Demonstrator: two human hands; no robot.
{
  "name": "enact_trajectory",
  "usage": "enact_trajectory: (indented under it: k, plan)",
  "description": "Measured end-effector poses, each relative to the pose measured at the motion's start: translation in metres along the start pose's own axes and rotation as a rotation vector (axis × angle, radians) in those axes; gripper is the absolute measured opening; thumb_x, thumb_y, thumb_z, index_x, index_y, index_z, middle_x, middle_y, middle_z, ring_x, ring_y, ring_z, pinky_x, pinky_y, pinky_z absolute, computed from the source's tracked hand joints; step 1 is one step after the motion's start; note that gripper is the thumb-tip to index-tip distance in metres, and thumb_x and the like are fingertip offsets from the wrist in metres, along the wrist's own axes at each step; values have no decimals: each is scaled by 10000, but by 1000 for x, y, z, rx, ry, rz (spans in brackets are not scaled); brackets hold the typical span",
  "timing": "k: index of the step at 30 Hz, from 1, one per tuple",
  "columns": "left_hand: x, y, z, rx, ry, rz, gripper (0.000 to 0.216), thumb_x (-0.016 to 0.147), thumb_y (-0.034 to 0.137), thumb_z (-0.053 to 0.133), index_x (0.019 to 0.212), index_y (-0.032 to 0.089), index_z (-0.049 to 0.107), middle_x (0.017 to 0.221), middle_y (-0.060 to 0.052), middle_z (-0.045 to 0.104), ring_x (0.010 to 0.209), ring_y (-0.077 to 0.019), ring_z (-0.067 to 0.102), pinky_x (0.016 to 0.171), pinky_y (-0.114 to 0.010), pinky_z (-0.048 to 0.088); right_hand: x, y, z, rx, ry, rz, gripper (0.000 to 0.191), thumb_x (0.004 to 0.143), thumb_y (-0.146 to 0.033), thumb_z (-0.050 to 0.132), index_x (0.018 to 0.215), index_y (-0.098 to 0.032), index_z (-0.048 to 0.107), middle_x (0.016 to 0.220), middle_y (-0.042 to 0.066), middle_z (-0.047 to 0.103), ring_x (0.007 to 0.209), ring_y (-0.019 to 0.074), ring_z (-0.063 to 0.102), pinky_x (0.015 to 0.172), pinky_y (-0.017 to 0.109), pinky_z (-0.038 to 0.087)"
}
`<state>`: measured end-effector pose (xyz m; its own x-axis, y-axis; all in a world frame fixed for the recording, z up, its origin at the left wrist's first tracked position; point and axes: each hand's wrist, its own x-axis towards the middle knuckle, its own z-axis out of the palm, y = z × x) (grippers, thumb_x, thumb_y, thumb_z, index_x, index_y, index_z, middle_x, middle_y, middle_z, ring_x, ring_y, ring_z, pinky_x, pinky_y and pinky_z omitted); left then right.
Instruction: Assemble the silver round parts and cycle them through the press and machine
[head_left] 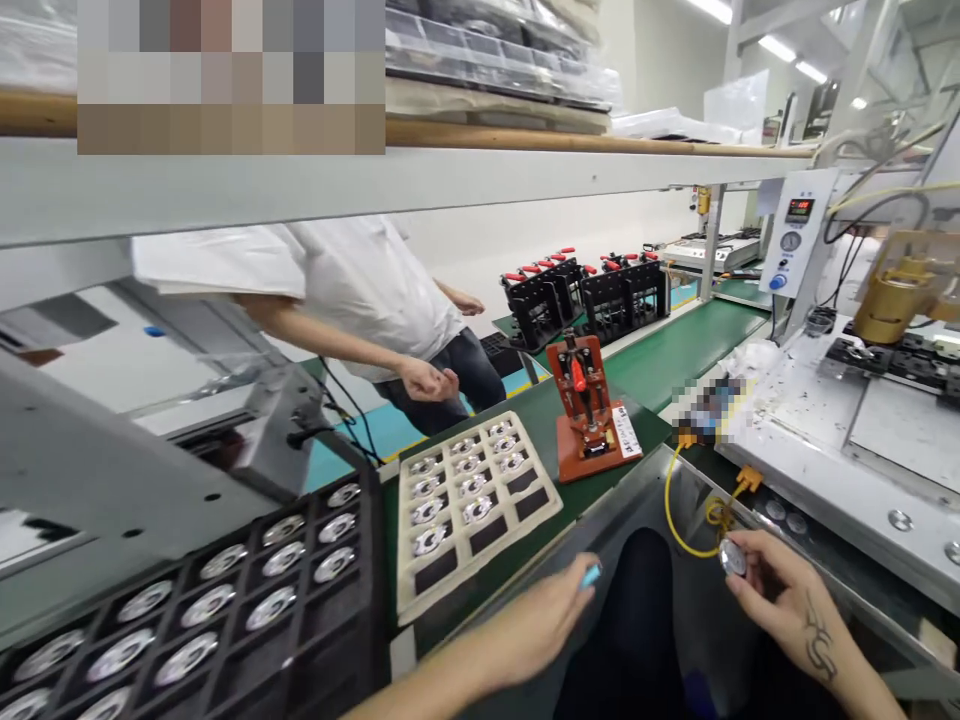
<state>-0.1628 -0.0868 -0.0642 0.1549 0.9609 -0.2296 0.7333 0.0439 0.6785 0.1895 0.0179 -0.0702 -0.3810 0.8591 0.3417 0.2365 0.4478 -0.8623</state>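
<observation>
My right hand [784, 590] pinches a small round metal disc [731, 557] between thumb and fingers, near the front edge of the machine bed. Over my lap, my left hand [544, 615] has its fingers curled together. Something small and light blue [591, 575] shows at its fingertips; whether it is worn or pinched I cannot tell. Ahead of my left hand lies a cream tray [556, 500] with several shiny ring-shaped metal parts in its pockets. A red toggle-clamp fixture [581, 410] stands beyond, right of the tray.
A black tray [330, 625] of similar ring-shaped parts fills the lower left. Across the bench stands a person in a white shirt [367, 290]. Black fixtures with red handles [622, 290] stand farther back. A yellow cable [671, 510] loops beside the machine [810, 450] on my right.
</observation>
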Motion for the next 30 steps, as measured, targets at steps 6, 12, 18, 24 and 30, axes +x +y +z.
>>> enact_trajectory:
  k: [6,12,18,24,30]
  plan:
    - [18,14,70,-561,-37,-147,694,917,874,522,1035,194,590,815,-6,595,666,-174,599,640,-311,499,-63,38,-4,168,-100,233,314,913,-373,764,1165,-187,785,892,44,742,713,192,683,642,303,604]
    - [20,92,38,-566,-69,15,481,1036,616,604,1270,197,579,949,-30,661,694,-131,578,624,-258,477,-119,104,-9,257,-23,476,485,860,-554,811,1154,-168,811,880,64,767,777,234,717,744,359,611]
    - [28,162,-19,-459,-7,154,311,1032,508,661,1069,211,581,949,-53,750,716,-161,684,647,-286,547,-143,158,2,272,105,558,547,744,-671,815,958,-169,844,819,97,798,752,310,776,718,412,628]
    - [62,195,-49,-919,253,330,451,809,507,931,874,151,662,559,93,464,441,-39,374,465,-173,304,-147,175,19,286,182,560,470,715,-689,784,855,-246,855,781,83,818,800,403,818,738,484,661]
    - [73,218,-52,-1429,187,437,384,878,379,906,817,141,611,664,86,400,473,-20,327,446,-143,330,-141,200,24,327,144,651,477,522,-688,840,763,-277,846,794,96,839,931,490,816,835,533,675]
